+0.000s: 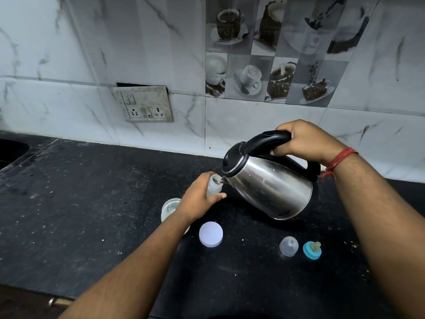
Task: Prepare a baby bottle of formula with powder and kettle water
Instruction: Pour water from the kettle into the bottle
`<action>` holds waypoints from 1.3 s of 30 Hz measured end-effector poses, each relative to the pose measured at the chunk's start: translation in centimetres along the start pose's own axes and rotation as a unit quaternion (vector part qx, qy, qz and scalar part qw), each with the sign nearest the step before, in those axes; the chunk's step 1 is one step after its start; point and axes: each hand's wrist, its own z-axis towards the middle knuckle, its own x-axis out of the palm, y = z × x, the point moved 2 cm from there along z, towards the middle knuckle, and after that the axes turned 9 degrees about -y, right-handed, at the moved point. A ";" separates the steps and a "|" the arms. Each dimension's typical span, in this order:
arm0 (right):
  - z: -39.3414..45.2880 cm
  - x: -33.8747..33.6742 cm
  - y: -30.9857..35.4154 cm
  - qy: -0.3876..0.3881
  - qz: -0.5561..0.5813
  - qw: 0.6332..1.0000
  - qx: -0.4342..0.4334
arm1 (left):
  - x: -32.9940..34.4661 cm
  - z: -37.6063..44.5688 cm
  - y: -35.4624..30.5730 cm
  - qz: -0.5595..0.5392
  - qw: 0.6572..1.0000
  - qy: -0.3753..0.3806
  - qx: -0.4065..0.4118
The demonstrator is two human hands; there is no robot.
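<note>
My right hand (305, 141) grips the black handle of a steel kettle (269, 187), which is tilted left with its spout at the mouth of a small clear baby bottle (213, 186). My left hand (199, 199) is wrapped around that bottle and holds it upright above the black counter (92, 203). An open glass jar (170, 208) stands just left of my left wrist, partly hidden by it. A round white lid (211, 234) lies flat in front of it. Further right lie the bottle's clear cap (288, 246) and the blue ring with its teat (312, 249).
A marble-tiled wall with a switch and socket plate (145, 104) runs behind the counter. A dark sink (11, 150) sits at the far left. The counter's front edge and a drawer handle (54, 301) lie at the bottom left.
</note>
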 end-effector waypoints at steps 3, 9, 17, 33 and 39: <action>-0.5 0.4 -2.1 -0.010 0.077 0.996 0.034 | 0.2 -0.3 0.0 -0.026 1.000 0.006 -0.016; -2.0 1.6 -5.7 -0.051 0.213 0.973 0.080 | 0.5 -1.0 -0.2 -0.069 0.997 0.003 -0.031; -3.3 5.0 -8.2 -0.145 0.303 0.933 0.130 | 0.9 -2.2 0.3 -0.158 0.984 -0.013 -0.076; -2.3 13.5 -9.7 -0.174 0.353 0.898 0.194 | 0.4 -3.3 0.4 -0.177 0.979 -0.020 -0.096; -2.5 14.6 -10.8 -0.184 0.390 0.880 0.198 | 0.3 -3.5 -0.1 -0.165 0.983 -0.012 -0.084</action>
